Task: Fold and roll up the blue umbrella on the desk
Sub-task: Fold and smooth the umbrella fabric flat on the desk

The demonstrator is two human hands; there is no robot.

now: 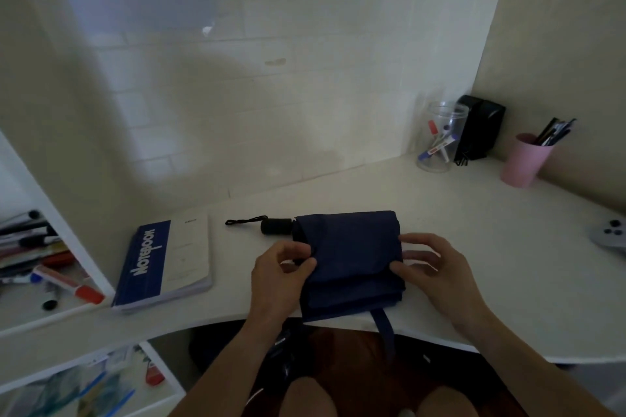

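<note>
The blue umbrella (352,257) lies collapsed on the white desk (508,264), its dark fabric folded into flat layers. Its black handle (276,226) with a wrist cord (244,221) points left. A blue closing strap (384,332) hangs over the desk's front edge. My left hand (281,267) pinches a fold of fabric at the umbrella's left edge. My right hand (430,261) rests at the right edge, thumb and fingers on the fabric there.
A blue and white notebook (166,261) lies left of the umbrella. A clear jar of markers (440,139), a black box (479,127) and a pink cup of pens (525,159) stand at the back right. Shelves with pens (44,261) are at the left. A grey device (609,237) sits at the far right.
</note>
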